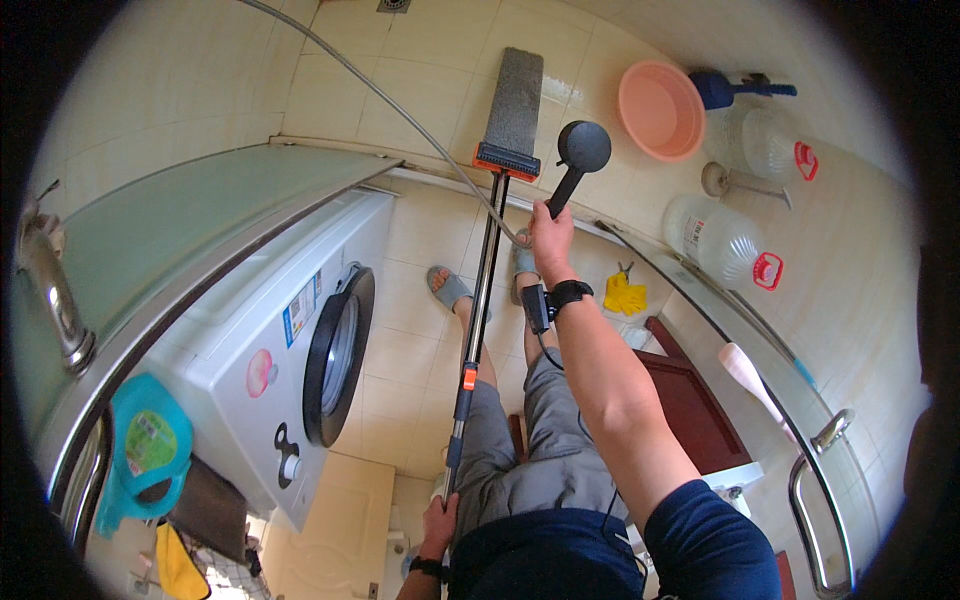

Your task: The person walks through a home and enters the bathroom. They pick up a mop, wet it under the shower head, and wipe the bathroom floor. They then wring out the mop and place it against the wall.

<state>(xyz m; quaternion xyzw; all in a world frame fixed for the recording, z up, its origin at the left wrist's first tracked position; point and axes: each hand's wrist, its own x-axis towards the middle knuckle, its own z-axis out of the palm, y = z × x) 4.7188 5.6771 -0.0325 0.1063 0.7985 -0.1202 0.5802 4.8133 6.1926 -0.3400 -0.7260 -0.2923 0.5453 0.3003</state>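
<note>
My right hand (551, 243) is wrapped round the handle of the round, matte-black plastic shower head (585, 147), fingers folded closed on it. My left hand (440, 520), at my left hip, closes round the lower end of the slim black mop pole (484, 285). From my right hand, the long grey fabric mop pad (515, 98) is between eleven and twelve o'clock, its black-and-orange clamp (507, 162) toward me. The grey flexible hose (400, 108) crosses the pole and runs off toward ten; I cannot tell whether water flows.

To handle this well, I judge that the left grip should brace the pole so the pad lies steady, while the right wrist alone aims the head. The hose needs slack, or it could drag on the pole. The round pink plastic basin (661, 110) at one o'clock and ribbed clear plastic bottle (712, 240) at three want clearance.
</note>
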